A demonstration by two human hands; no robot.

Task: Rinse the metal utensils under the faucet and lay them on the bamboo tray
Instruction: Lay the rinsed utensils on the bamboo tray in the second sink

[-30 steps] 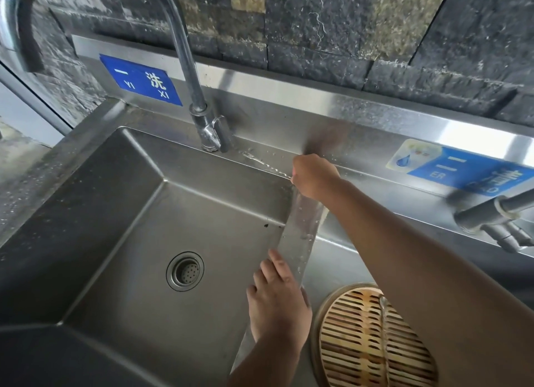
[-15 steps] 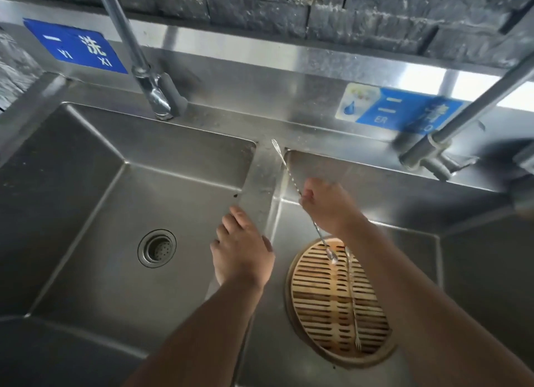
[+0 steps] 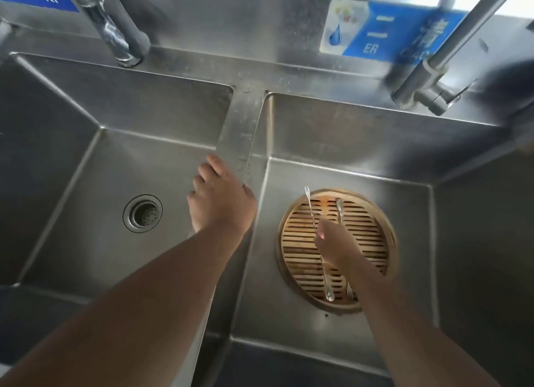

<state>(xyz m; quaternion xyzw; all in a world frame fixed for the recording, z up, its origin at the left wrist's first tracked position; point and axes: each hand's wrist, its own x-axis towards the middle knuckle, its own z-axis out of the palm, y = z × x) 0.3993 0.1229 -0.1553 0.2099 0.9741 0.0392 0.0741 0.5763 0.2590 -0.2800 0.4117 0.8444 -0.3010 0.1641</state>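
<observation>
**Operator:** My right hand [image 3: 336, 246] is pinched on a slim metal fork [image 3: 311, 213], tines pointing toward the back wall, over the bamboo tray [image 3: 381, 259] that sits in the right basin [image 3: 332, 132].

**Partner:** What's on the tray already?

**Operator:** A second utensil [image 3: 338, 210] lies along the slats, partly hidden under my hand. I can't make out its type.

**Partner:** And the other hand?

**Operator:** My left hand [image 3: 219, 204] lies flat and spread on the divider [image 3: 239, 132] between the basins, holding nothing.

**Partner:** How would you set the fork down?

**Operator:** I'd lower it flat, just beside the other piece and crossing the slats, so that the thin handle can't slip through a gap. Then I'd part my fingers without dragging either one.
</observation>
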